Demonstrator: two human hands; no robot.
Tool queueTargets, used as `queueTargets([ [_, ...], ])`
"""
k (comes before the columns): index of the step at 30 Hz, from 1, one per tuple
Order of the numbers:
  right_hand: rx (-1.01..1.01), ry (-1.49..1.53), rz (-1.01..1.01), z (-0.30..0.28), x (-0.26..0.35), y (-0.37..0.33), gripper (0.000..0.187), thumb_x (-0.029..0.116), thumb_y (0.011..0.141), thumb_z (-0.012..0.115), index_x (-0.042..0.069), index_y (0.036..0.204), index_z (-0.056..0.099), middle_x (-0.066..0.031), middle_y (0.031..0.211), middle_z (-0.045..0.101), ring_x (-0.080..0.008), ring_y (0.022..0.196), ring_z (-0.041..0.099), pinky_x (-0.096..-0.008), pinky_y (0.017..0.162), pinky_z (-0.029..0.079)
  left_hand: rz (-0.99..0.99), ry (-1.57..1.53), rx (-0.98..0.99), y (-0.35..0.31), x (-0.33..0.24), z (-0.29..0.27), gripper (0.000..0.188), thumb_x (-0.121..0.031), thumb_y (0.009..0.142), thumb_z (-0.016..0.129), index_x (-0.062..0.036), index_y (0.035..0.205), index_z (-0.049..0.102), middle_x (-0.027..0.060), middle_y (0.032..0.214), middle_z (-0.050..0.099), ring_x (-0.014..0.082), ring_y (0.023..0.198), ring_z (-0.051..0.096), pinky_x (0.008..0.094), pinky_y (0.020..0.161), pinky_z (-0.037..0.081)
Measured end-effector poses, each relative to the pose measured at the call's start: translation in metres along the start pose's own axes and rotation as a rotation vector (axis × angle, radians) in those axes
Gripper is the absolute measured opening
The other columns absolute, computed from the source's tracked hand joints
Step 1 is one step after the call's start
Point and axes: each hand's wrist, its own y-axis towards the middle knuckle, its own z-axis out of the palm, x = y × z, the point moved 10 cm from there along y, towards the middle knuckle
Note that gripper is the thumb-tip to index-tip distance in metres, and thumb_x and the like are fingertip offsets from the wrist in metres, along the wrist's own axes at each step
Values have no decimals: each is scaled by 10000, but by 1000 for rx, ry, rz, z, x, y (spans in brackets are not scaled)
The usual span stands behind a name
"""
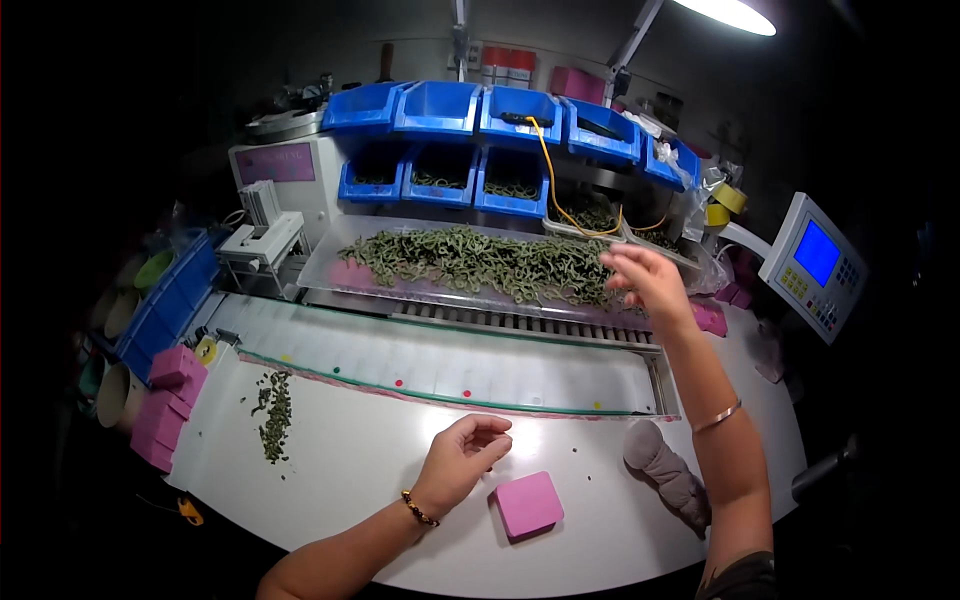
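Observation:
My right hand [650,282] is raised over the right end of a long clear tray [325,262]. Its fingers are apart and loosely bent, with nothing visible in them. A heap of small curled green pieces [460,258] fills much of that tray. Over the white worktop [350,430], my left hand [462,462] hovers with bent fingers and a gap at the thumb. It looks as if it holds nothing. Just to its right lies a pink rounded block [530,503]. Beside my right forearm rests a grey, lumpy, soft-looking roll [665,470].
A pale conveyor-like strip [450,362] with a green edge crosses the worktop. Dark green bits [275,418] lie at left, near stacked pink blocks [165,405]. Two rows of blue bins [437,105] stand behind the tray. A control panel [815,262] with a blue screen is at right.

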Motion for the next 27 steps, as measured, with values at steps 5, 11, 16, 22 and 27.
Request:
queueTargets([
  [5,102,-105,-11,9,-9,-100,226,141,914,615,16,1100,648,-56,980,709,-86,784,628,-192,577,441,91,242,50,-9,-17,12,252,-131,855,719,-42,1063,609,34,977,648,88,873,608,236,744,489],
  [11,217,-573,-241,30,10,-216,302,77,823,717,34,1117,658,-102,1010,696,-182,789,655,-262,639,510,647,846,247,-56,-56,64,408,-320,753,793,-59,1005,607,146,1140,544,296,1042,540,368,872,475],
  [16,331,-705,-404,53,10,-263,531,132,773,755,49,1269,584,-157,1272,580,-322,1107,594,-411,916,494,509,903,247,-64,-43,69,396,-291,745,768,-24,968,579,172,1087,535,324,1015,552,390,881,478],
  [22,393,-797,-500,95,3,-281,652,130,763,717,-15,1356,490,-212,1419,451,-387,1282,460,-411,1006,430,59,464,202,-44,-15,53,284,-195,842,731,1,966,568,65,899,625,103,794,624,247,692,514],
  [27,363,-862,-536,100,4,-286,572,117,775,690,-30,1305,532,-195,1410,465,-343,1260,476,-403,997,425,135,478,67,-29,-23,28,191,-124,892,678,13,962,565,34,778,637,69,744,618,218,675,509],
])
